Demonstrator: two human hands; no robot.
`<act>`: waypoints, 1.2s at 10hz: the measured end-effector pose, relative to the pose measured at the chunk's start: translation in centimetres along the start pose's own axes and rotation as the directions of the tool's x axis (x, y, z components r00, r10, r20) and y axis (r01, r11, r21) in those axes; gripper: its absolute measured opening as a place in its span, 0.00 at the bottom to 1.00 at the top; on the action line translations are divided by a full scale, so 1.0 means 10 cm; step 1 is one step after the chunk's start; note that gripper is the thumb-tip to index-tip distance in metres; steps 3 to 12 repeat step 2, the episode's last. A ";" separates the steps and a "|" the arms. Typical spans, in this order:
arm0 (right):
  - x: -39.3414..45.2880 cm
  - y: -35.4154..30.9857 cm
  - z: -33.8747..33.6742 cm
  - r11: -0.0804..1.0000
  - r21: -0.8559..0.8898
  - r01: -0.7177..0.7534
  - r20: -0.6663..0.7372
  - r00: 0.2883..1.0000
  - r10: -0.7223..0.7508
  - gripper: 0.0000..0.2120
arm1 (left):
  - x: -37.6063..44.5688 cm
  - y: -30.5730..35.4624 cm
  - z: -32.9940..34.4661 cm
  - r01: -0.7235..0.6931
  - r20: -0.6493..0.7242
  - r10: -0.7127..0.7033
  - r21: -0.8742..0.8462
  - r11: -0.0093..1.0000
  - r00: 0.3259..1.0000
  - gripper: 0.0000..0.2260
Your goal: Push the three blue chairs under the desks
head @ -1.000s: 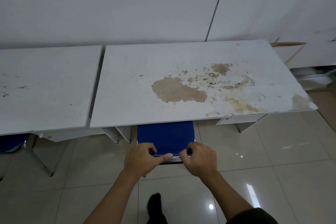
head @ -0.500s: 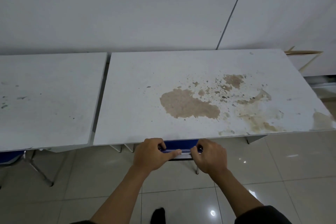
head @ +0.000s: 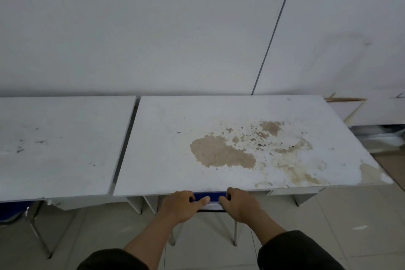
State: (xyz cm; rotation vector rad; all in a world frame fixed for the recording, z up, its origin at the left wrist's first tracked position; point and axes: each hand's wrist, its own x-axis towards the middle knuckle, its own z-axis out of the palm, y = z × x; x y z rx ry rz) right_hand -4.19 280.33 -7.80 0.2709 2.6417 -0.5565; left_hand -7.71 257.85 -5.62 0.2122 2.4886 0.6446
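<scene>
A blue chair sits almost wholly under the stained white desk; only a thin blue strip of its backrest top and two metal legs show below the desk's front edge. My left hand and my right hand both grip the top of that backrest, side by side, right at the desk edge. A second blue chair shows partly beneath the left white desk at the far left. No third chair is in view.
Both desks stand against a white wall. Desk drawer panels hang under the front edge left of my hands. Broken boards and clutter lie at the right. Tiled floor spreads in front.
The blue chair has slid forward under the stained desk; its seat is hidden now and only the backrest top shows. Both hands moved forward with it to the desk edge.
</scene>
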 end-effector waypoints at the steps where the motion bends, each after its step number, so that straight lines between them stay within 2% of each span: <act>1: -0.05 -0.02 -0.07 0.999 -0.041 0.020 0.108 0.994 -0.015 0.20 | -0.16 0.13 -0.05 -0.010 0.134 -0.002 0.085 0.996 0.991 0.39; 2: -0.13 -0.15 -0.37 0.987 -0.135 0.081 0.129 0.990 -0.064 0.25 | -0.31 0.37 -0.30 -0.005 0.194 -0.030 0.177 0.984 0.980 0.54; 12: -0.13 -0.15 -0.37 0.987 -0.135 0.081 0.129 0.990 -0.064 0.25 | -0.31 0.37 -0.30 -0.005 0.194 -0.030 0.177 0.984 0.980 0.54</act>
